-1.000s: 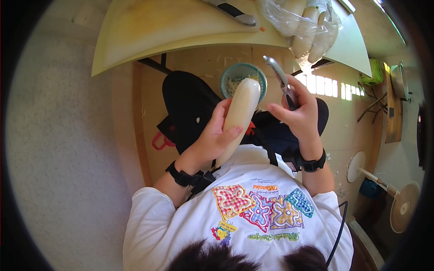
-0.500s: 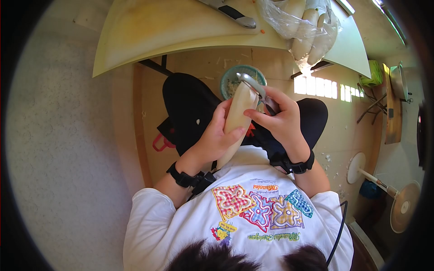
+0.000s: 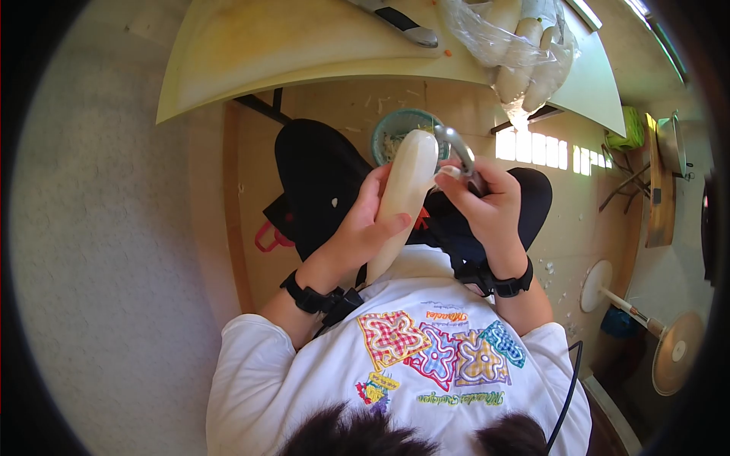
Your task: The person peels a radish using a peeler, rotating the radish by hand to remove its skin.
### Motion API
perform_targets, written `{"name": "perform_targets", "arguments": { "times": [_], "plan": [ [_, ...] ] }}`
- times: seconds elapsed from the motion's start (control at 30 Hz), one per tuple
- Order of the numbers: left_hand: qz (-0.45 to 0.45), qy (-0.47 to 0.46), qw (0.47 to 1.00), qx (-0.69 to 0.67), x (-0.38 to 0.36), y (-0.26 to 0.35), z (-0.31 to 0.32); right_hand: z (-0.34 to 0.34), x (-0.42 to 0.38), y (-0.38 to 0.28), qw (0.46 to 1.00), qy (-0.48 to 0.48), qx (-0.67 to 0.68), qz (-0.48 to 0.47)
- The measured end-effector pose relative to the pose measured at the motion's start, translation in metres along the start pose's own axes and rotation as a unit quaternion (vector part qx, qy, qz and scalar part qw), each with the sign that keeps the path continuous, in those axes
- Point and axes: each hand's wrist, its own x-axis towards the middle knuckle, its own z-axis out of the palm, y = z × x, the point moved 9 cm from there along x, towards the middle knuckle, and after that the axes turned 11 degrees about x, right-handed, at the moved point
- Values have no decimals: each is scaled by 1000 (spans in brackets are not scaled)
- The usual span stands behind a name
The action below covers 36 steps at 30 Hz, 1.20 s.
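Observation:
A long white radish (image 3: 411,176) rests upright at a slant over my lap, its tip pointing toward the table. My left hand (image 3: 365,224) wraps round its middle, thumb across the front. To the right of it, my right hand (image 3: 487,199) grips the dark handle of a peeler (image 3: 459,149). The peeler's metal head stands just off the radish's upper right side. Below and beyond the radish tip sits a teal basket (image 3: 378,137) with pale peelings in it, partly hidden by the radish.
On the table (image 3: 319,57) ahead lie a knife (image 3: 401,24) and a plastic bag of white radishes (image 3: 525,57). Peel scraps are scattered on the floor. A white fan (image 3: 677,351) stands at the right, below a folding stool (image 3: 630,178).
The peeler has moved from the radish's tip to the right, off its surface, with my right hand. My left hand keeps its hold on the radish.

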Motion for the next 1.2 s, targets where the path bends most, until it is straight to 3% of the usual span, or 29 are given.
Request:
{"name": "perform_targets", "arguments": {
  "times": [0.03,0.2,0.33,0.53,0.6,0.73,0.87,1.03,1.2],
  "plan": [
    [-12,9,1000,-16,-1,-1,-2,-5,0,-3,998,22,51,-1],
    [-31,7,993,-116,-4,-5,-9,-34,10,-10,996,70,60,17],
    [-10,22,994,-103,-2,-1,-13,-45,23,1,996,82,24,-5],
    [-35,40,988,-147,0,-19,-22,-58,32,73,991,85,-67,74],
    [-30,52,989,-136,-1,-15,-21,-56,34,78,989,75,-114,49],
    [-33,57,986,-153,1,-10,-21,-56,28,77,979,70,-162,98],
    [-37,57,989,-134,2,-7,-20,-51,20,63,991,82,-76,75],
    [-45,42,993,-103,5,-8,-16,-20,6,14,998,-23,61,1],
    [-46,57,996,-59,7,-4,-13,7,-4,-15,992,-101,-65,-45]
  ]
}}
